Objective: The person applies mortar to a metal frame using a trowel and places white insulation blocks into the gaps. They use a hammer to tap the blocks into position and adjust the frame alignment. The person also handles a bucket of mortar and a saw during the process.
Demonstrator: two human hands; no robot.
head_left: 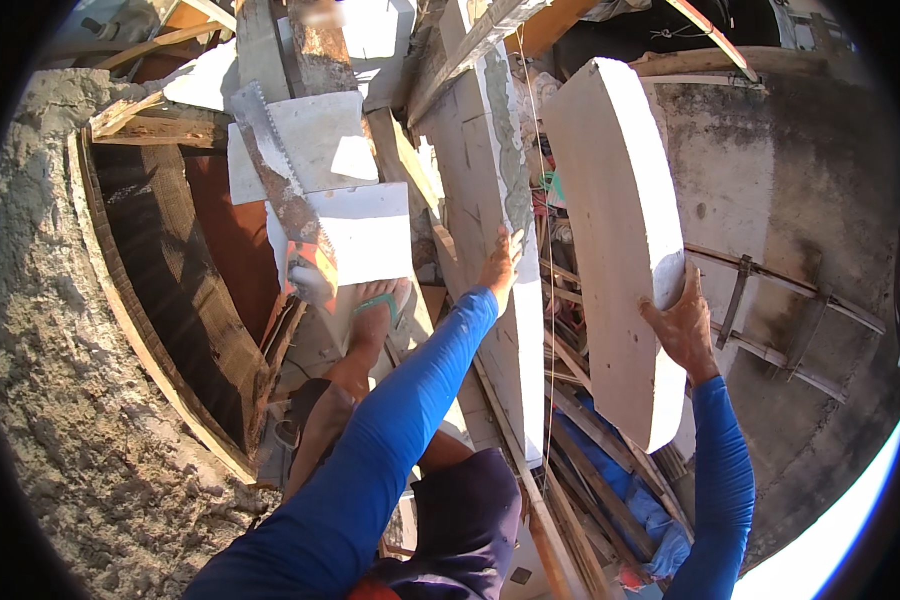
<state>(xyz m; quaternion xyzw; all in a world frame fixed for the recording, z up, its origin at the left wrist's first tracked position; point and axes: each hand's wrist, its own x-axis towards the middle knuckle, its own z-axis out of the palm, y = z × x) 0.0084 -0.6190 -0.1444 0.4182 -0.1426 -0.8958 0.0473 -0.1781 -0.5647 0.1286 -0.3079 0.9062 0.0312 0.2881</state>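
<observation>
My right hand (682,325) is closed on the near right edge of a long white lightweight concrete block (610,240), thumb on its broad face. The block stands tilted on the right, held off the wall. My left hand (503,265) lies with its fingers stretched out on the top of a narrow white block wall (525,340). Just beyond those fingers, a strip of wet grey mortar (507,140) runs along the wall top. A thin string (538,130) passes between the wall and the held block.
A handsaw (280,185) with an orange handle lies across white block pieces (370,235) left of the wall. My sandalled foot (378,305) stands near them. Rough masonry (60,350) and a wood-framed opening (170,270) are at left. Timber poles (610,480) and a wooden ladder (770,310) are at right.
</observation>
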